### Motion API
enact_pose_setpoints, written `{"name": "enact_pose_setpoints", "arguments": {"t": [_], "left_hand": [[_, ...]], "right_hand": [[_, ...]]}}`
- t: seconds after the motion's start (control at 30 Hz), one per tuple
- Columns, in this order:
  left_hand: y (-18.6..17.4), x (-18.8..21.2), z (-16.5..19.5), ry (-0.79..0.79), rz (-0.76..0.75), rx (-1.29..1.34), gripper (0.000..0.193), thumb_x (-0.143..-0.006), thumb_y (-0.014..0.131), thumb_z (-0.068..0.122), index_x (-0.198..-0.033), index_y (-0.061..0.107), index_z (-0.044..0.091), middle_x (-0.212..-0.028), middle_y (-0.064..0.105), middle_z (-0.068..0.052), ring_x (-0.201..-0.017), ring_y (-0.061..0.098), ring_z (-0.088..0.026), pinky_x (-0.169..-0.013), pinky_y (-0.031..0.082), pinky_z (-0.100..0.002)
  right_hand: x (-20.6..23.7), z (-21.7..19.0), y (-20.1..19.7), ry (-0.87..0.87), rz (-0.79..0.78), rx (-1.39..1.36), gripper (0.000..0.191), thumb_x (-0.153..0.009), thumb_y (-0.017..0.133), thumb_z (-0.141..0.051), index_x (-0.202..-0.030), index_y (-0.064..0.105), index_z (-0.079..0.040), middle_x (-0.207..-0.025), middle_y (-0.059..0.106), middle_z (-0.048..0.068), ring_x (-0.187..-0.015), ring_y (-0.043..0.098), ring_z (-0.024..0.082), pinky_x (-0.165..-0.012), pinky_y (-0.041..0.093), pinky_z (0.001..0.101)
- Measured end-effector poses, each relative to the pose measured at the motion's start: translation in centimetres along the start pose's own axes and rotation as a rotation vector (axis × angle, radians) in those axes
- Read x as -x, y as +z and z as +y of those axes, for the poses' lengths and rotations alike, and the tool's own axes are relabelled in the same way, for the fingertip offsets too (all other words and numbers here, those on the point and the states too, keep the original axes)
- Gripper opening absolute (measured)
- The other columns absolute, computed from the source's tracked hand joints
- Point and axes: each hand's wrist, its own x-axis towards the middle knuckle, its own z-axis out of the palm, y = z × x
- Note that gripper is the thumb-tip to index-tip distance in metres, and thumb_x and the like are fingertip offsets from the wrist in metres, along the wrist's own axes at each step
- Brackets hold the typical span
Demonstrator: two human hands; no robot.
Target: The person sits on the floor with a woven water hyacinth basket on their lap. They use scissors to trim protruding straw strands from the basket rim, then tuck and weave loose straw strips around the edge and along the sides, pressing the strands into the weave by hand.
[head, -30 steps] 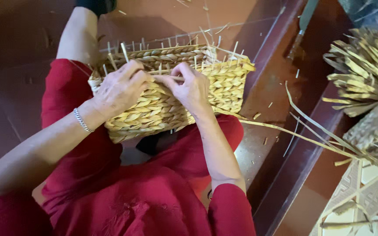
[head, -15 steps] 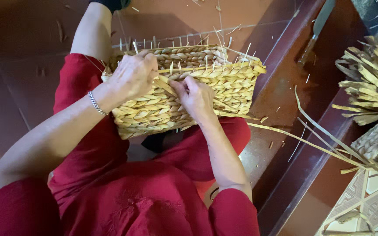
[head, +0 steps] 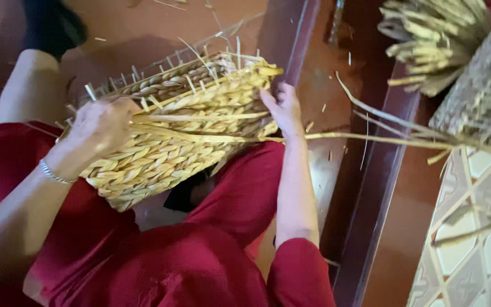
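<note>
Head view. A half-woven straw basket (head: pixel 183 131) rests tilted on the lap of a seated person in red clothes (head: pixel 160 261), its unfinished rim bristling with loose stalk ends. The left hand (head: pixel 102 128), a bracelet (head: pixel 55 173) at its wrist, is curled closed over the near left part of the rim. The right hand (head: pixel 284 111) lies fairly open against the basket's right end, fingers on the weave; long strands (head: pixel 370 138) trail from there toward a straw bundle (head: pixel 433 40) at upper right.

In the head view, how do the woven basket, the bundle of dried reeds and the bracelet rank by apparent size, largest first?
1. Woven basket, on the lap, near the camera.
2. Bundle of dried reeds, partly cut off by the frame, so true size is unsure.
3. Bracelet, clearly smallest.
</note>
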Motion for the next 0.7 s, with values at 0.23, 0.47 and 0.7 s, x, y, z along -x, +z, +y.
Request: {"name": "enact_pose_setpoints", "arguments": {"t": [0.23,0.47,0.7], "left_hand": [[1.2,1.5,-1.5,0.158,0.197,-0.109,0.031,-0.088,0.063,0.009,-0.115,0.074,0.017,-0.102,0.075,-0.014,-0.094,0.072,-0.031,-0.103,0.050,-0.047],[-1.5,4.3,-5.1,0.369,0.488,-0.054,0.009,-0.104,0.062,0.004,-0.108,0.069,0.008,-0.102,0.069,-0.011,-0.099,0.068,-0.031,-0.088,0.055,-0.041],[0.3,6.4,-8.7,0.345,0.523,-0.023,0.006,-0.107,0.065,0.004,-0.111,0.070,0.004,-0.105,0.068,-0.015,-0.100,0.067,-0.033,-0.089,0.055,-0.040]], "right_hand": [[6.5,-2.8,0.1,-0.061,0.233,0.168,0.029,-0.085,0.087,-0.018,-0.099,0.074,0.004,-0.084,0.076,0.006,-0.073,0.065,0.008,-0.066,0.055,0.0261],[18.7,-10.8,1.6,-0.212,0.416,0.138,0.020,-0.086,0.085,-0.006,-0.095,0.070,0.004,-0.079,0.068,0.009,-0.067,0.060,0.013,-0.058,0.049,0.0275],[25.7,-13.9,3.4,-0.522,0.419,0.180,0.024,-0.084,0.085,-0.002,-0.097,0.065,0.003,-0.098,0.070,0.015,-0.088,0.069,0.025,-0.081,0.055,0.0302]]}}
